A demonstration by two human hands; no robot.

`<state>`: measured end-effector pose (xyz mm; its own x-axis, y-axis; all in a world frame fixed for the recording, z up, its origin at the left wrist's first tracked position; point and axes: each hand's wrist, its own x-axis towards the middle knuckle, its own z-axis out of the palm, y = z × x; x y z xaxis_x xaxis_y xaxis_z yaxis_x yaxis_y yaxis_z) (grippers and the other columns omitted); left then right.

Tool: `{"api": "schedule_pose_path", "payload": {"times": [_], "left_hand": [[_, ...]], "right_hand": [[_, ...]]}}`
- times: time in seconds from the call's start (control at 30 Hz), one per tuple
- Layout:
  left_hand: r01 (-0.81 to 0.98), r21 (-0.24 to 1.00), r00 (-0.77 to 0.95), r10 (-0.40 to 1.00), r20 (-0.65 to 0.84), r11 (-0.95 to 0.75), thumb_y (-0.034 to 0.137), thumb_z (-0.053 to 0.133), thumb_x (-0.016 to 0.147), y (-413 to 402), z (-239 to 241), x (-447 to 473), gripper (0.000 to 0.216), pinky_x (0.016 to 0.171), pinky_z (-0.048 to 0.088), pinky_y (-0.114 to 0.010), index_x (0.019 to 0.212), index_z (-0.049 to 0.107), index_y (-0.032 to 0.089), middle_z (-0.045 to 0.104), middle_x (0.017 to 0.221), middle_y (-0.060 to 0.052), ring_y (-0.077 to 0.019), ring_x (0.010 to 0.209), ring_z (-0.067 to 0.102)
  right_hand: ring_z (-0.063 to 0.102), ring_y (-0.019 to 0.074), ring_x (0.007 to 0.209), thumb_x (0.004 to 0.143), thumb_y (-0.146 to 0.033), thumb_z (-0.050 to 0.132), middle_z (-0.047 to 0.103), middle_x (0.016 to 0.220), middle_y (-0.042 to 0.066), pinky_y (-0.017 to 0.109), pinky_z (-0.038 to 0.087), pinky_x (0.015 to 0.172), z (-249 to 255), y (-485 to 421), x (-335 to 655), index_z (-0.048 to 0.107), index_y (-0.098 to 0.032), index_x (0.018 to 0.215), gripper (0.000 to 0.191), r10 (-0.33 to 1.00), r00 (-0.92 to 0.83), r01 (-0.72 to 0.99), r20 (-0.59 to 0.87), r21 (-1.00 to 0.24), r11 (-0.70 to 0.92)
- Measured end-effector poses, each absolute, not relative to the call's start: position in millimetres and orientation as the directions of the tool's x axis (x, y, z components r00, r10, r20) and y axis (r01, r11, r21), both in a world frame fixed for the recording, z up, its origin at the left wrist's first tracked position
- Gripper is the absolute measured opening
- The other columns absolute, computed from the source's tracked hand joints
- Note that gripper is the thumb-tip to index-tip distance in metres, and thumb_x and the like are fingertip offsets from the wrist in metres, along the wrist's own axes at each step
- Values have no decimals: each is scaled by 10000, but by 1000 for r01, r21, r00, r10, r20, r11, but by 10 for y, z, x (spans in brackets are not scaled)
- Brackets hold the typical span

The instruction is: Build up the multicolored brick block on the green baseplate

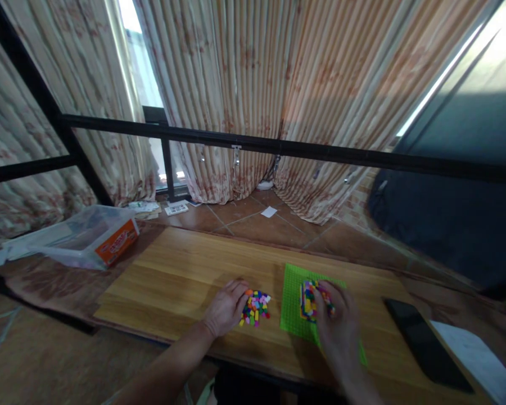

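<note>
My left hand point(227, 306) rests at the left edge of a small pile of loose, many-coloured toy bricks point(257, 308) on the wooden board. Its fingers are bent together around an orange toy brick point(248, 292) at their tips. To the right lies a bright green studded baseplate point(292, 298), bearing a low block built of coloured toy bricks point(308, 301). Over the right side of this block is my right hand point(339, 315), thumb and fingers curled down and closed. Whatever is between those fingertips is hidden, and the hand covers part of the block and plate.
A dark flat tablet-like slab point(425, 343) lies on the board's right, beside white paper point(476, 349). A clear plastic bin point(84, 236) with an orange label stands at the left. A black metal rail point(219, 140) crosses in front of curtains point(244, 73).
</note>
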<state>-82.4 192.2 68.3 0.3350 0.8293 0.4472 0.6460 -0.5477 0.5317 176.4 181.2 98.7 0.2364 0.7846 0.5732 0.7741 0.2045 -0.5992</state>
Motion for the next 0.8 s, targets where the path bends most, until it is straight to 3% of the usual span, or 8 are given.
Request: {"api": "schedule_pose_path", "payload": {"times": [0.17, 0.33, 0.6, 0.8], "left_hand": [[658, 523, 347, 834, 429, -542, 246, 386, 926, 1902, 719, -832, 207, 937, 479, -372, 1009, 572, 205, 637, 1061, -68, -181, 1022, 580], [643, 521, 379, 824, 421, -561, 226, 364, 929, 1889, 744, -848, 227, 970, 448, -369, 1036, 564, 212, 631, 1065, -58, -176, 1027, 567], [649, 529, 352, 832, 428, -547, 213, 367, 923, 1889, 713, -854, 214, 944, 456, -361, 993, 568, 192, 627, 1024, -69, -177, 985, 565], [674, 547, 264, 853, 450, -497, 231, 360, 926, 1905, 678, -851, 219, 917, 481, -367, 971, 571, 195, 626, 1032, -77, -184, 995, 563]], "right_hand": [[569, 211, 980, 927, -320, 382, 646, 1050, 92, 366, 452, 864, 1017, 1740, 947, 616, -204, 1123, 327, 886, -142, 696, 441, -592, 406], [568, 201, 887, 932, -232, 352, 664, 932, 72, 337, 440, 804, 925, 1839, 620, 659, -201, 1020, 321, 889, -254, 746, 382, -507, 431], [556, 205, 834, 932, -229, 341, 654, 850, 72, 341, 421, 792, 800, 1837, 549, 670, -210, 875, 334, 876, -228, 800, 424, -431, 417], [583, 198, 860, 933, -294, 377, 674, 887, 69, 341, 450, 809, 926, 1733, 618, 691, -218, 878, 328, 884, -102, 746, 456, -553, 371]]}}
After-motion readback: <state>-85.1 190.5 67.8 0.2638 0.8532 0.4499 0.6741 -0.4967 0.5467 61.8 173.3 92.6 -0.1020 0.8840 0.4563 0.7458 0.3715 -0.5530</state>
